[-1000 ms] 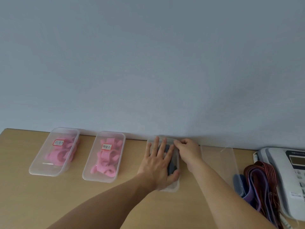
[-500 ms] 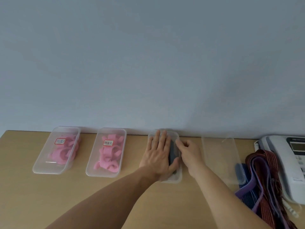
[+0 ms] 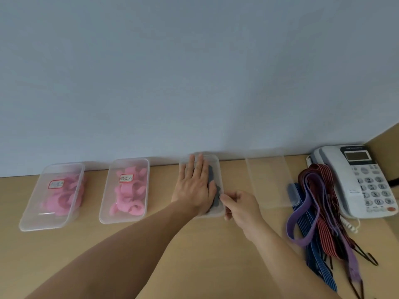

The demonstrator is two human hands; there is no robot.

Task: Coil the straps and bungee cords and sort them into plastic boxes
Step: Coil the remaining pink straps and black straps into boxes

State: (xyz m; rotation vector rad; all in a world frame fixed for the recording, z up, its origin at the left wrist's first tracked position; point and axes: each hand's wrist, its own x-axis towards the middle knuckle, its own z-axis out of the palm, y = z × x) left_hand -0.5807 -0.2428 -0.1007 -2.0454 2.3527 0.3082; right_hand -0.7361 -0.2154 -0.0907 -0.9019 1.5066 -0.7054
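Right hand (image 3: 239, 205) retreated; box (image 3: 217, 166) points wallward.

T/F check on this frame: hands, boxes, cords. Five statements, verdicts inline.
1. The left hand lies flat on the third box. True.
2. The third box holds pink straps. False: dark grey straps.
3. The leftmost box carries a label. True.
4. The loose cords lie left of the boxes. False: right, beside the telephone.
5. The right hand grips the telephone. False: it pinches the third box's right edge.
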